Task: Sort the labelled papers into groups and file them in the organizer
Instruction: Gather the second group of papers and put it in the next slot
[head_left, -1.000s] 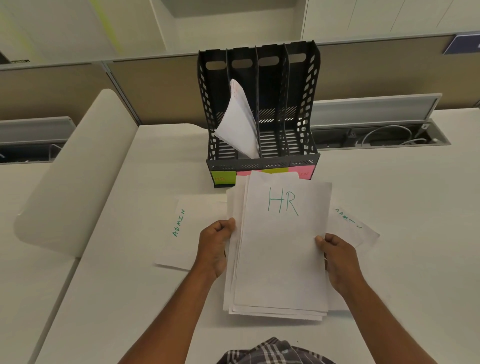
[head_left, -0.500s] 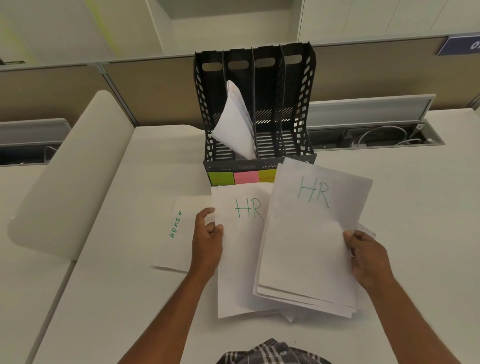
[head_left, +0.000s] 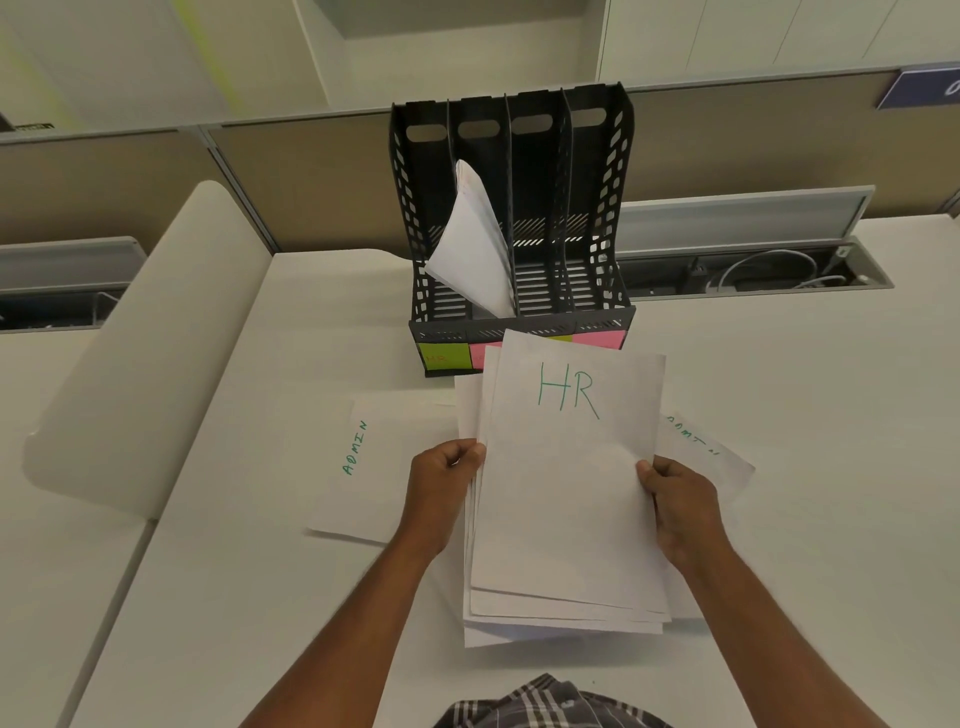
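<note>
A stack of white papers (head_left: 566, 499) with "HR" in green on the top sheet is held above the desk. My left hand (head_left: 441, 483) grips its left edge and my right hand (head_left: 680, 504) grips its right edge. A sheet marked "ADMIN" (head_left: 363, 467) lies flat on the desk to the left, and another ADMIN sheet (head_left: 706, 452) pokes out from under the stack on the right. The black organizer (head_left: 514, 228) stands behind, with sticky notes on its front lip. Some folded papers (head_left: 472, 244) lean in its second slot from the left.
A beige desk divider (head_left: 145, 343) curves along the left. An open cable tray (head_left: 758, 275) with wires runs behind the desk on the right. A partition wall (head_left: 291, 182) stands behind the organizer.
Half a second ago the stack was split, one HR sheet under my left hand and the rest in my right hand. Now the papers are together again in one stack between both hands.
</note>
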